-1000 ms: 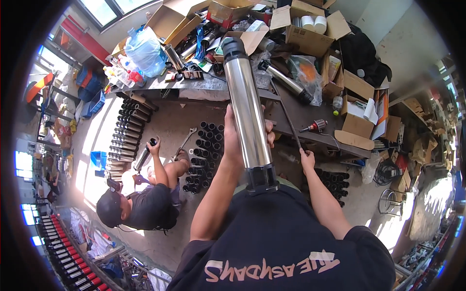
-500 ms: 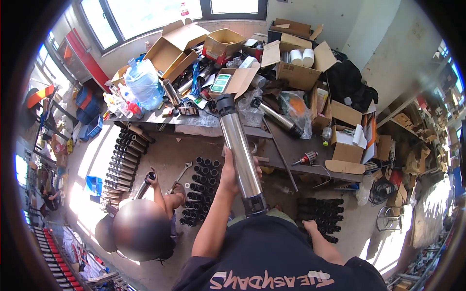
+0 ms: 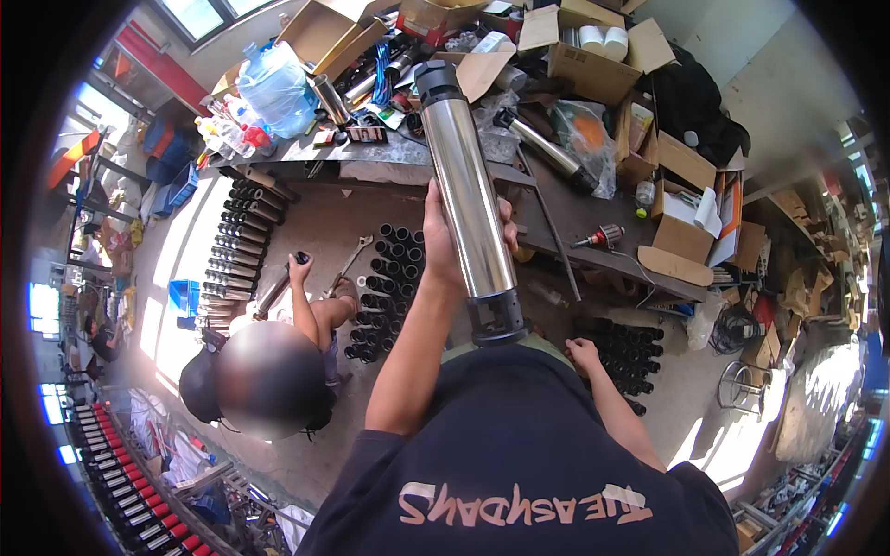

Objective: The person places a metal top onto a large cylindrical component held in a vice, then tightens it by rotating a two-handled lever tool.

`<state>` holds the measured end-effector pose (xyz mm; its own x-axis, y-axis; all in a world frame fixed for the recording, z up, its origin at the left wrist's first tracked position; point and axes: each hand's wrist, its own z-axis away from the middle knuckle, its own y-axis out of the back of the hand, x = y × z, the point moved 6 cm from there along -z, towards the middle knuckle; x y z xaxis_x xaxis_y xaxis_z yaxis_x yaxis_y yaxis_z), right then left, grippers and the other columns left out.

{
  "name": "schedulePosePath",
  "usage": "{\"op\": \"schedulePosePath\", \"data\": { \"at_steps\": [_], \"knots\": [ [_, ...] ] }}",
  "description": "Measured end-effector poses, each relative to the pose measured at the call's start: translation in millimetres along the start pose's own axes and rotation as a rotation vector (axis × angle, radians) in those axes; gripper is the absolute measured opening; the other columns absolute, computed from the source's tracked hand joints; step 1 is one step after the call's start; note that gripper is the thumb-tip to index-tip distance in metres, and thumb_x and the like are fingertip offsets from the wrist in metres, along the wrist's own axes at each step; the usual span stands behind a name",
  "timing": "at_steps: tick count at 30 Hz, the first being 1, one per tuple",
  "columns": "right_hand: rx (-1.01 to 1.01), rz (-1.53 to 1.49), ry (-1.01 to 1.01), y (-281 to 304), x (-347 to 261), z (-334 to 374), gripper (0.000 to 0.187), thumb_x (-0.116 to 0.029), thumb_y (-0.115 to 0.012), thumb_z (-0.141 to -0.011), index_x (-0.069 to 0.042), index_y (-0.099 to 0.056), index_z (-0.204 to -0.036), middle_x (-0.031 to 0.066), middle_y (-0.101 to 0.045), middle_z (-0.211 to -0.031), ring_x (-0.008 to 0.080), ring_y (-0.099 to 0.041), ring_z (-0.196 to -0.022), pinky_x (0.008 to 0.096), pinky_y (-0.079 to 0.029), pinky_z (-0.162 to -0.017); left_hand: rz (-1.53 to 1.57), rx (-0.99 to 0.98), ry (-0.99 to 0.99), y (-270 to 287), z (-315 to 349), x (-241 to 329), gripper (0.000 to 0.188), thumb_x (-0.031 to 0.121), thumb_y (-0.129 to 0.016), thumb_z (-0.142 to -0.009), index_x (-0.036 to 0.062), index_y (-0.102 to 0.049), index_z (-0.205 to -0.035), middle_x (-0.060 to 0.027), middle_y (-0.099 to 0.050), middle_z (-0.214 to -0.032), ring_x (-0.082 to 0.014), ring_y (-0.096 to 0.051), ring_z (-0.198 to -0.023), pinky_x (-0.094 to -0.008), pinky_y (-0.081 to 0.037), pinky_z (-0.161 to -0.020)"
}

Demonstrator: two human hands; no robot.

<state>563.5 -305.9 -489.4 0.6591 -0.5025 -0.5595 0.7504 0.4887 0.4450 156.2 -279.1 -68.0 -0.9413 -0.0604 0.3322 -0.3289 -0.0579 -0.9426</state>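
My left hand (image 3: 450, 236) is wrapped round a shiny steel cylinder (image 3: 468, 199) with black end fittings. The cylinder stands nearly upright, tilted a little, its upper end leaning away from me over the bench edge. Its lower fitting (image 3: 498, 317) has openings in its side and is close to my lap. My right hand (image 3: 582, 355) is low beside my thigh, its fingers curled in, and no object shows in it. Closest to that hand are rows of black cylindrical parts (image 3: 630, 357) on the floor.
A cluttered bench (image 3: 603, 232) bears cardboard boxes (image 3: 593, 69), a water jug (image 3: 276, 91), another steel cylinder (image 3: 547, 148) and a motor-like part (image 3: 603, 236). At left a person (image 3: 306, 315) sits holding a dark tube (image 3: 278, 289). Black rings (image 3: 389, 278) and steel tubes (image 3: 243, 232) stand on the floor.
My view has tilted downward, so the bench sits higher in the picture. The cylinder stays in my left hand and appears larger. My right hand remains beside my thigh.
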Motion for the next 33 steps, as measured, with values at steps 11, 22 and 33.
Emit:
{"op": "schedulePosePath", "data": {
  "at_steps": [11,22,33],
  "knots": [
    [0.017,0.1,-0.137,31,45,8,0.025,-0.025,-0.066,-0.096,0.0,-0.07,-0.093,0.0079,-0.066,-0.071,0.0153,-0.059,-0.054,0.0302,-0.045,-0.047,-0.005,0.001,0.031,75,-6,0,0.087,0.081,-0.039,-0.09,0.0104,-0.046,-0.141,-0.019,-0.065,-0.098,-0.0306,-0.067,-0.082,-0.0474,-0.058,-0.075],
    [0.037,0.189,-0.167,40,56,37,0.03,-0.032,-0.068,-0.09,-0.002,-0.076,-0.091,0.0086,-0.071,-0.077,0.0184,-0.064,-0.062,0.0332,-0.05,-0.057,-0.046,0.124,-0.101,46,8,5,0.081,0.076,-0.022,-0.097,0.0089,-0.05,-0.133,-0.0185,-0.061,-0.097,-0.0311,-0.063,-0.077,-0.0467,-0.056,-0.069],
    [-0.027,0.086,-0.118,25,26,-4,0.03,-0.031,-0.068,-0.091,-0.002,-0.075,-0.095,0.0083,-0.072,-0.076,0.0179,-0.068,-0.065,0.0343,-0.053,-0.063,-0.445,0.435,-0.092,28,22,25,0.075,0.064,-0.02,-0.104,-0.0006,-0.053,-0.12,-0.0184,-0.066,-0.086,-0.0316,-0.069,-0.069,-0.0457,-0.059,-0.064]
  ]
}}
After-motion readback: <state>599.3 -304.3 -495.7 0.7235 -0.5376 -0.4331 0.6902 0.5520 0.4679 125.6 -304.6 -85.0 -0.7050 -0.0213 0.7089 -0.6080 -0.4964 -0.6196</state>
